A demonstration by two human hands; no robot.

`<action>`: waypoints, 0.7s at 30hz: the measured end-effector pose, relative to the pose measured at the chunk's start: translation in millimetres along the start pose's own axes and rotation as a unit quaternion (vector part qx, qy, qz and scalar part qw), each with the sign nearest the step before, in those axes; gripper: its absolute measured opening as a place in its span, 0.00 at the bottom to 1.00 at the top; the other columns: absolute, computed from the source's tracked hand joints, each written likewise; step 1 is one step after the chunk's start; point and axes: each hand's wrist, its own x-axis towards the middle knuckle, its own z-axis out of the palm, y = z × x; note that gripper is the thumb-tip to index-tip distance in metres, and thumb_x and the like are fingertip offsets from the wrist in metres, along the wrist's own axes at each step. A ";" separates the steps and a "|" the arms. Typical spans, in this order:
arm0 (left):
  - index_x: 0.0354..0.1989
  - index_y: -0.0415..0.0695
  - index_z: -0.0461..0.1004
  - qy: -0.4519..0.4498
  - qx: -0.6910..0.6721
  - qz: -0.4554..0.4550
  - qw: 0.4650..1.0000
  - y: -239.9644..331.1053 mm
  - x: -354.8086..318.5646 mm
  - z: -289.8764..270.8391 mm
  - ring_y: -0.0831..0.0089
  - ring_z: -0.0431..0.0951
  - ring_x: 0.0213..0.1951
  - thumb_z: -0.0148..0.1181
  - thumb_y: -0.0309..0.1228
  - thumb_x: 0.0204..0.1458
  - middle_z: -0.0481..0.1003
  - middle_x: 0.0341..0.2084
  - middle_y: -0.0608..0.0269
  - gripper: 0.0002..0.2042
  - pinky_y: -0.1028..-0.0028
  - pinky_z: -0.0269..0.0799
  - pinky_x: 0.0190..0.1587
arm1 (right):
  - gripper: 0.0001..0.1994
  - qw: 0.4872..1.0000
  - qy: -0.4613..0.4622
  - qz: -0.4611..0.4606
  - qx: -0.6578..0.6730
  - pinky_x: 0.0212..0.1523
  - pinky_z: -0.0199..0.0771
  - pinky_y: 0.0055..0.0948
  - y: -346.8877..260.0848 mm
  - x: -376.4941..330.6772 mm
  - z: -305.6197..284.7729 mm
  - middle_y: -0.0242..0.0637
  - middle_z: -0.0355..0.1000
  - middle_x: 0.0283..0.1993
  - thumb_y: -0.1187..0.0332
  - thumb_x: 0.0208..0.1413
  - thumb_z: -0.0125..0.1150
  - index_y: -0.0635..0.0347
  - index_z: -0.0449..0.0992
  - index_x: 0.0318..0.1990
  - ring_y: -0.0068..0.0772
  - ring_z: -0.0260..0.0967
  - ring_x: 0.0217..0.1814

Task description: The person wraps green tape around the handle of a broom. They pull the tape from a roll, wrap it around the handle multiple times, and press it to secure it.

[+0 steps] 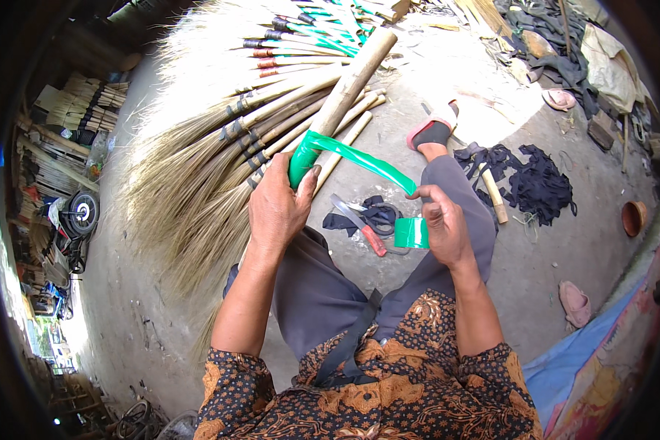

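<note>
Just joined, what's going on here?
A person's left hand holds a thick wooden pole, its fingers at a section wrapped in green. A strip of green tape runs from there to the right hand, which holds the tape roll. Grass brooms and a red-handled knife lie on the floor.

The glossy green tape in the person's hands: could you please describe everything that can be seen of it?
The glossy green tape, plastic-looking and partly unwound, has its roll in the person's right hand. From there, a stretched strip slants up leftward to a thick pale-brown wooden pole, which it wraps. The person's left hand grips the pole at the wrapping's lower edge.
</note>
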 end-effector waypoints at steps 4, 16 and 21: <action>0.56 0.45 0.76 0.008 0.009 0.014 1.000 -0.1 -1.7 6.2 0.40 0.85 0.41 0.69 0.47 0.64 0.82 0.40 0.43 0.21 0.46 0.79 0.43 | 0.25 0.999 -0.001 -0.014 0.033 0.27 0.60 0.25 -28.0 8.0 -4.5 0.30 0.72 0.22 0.46 0.74 0.63 0.66 0.81 0.45 0.13 0.64 0.27; 0.54 0.41 0.77 -0.051 -0.011 -0.042 0.998 -1.3 -0.8 0.4 0.42 0.82 0.44 0.71 0.49 0.63 0.80 0.40 0.43 0.24 0.50 0.79 0.45 | 0.12 0.997 0.000 0.025 0.072 0.28 0.64 0.19 -9.9 15.8 14.1 0.25 0.77 0.28 0.65 0.76 0.62 0.66 0.82 0.43 0.08 0.64 0.30; 0.50 0.37 0.78 0.053 -0.041 0.090 0.994 -2.9 2.9 0.9 0.41 0.83 0.39 0.70 0.48 0.65 0.81 0.34 0.42 0.23 0.51 0.78 0.43 | 0.12 0.989 -0.008 0.061 0.133 0.29 0.66 0.17 13.9 22.6 24.7 0.23 0.77 0.30 0.64 0.76 0.62 0.65 0.82 0.43 0.08 0.66 0.30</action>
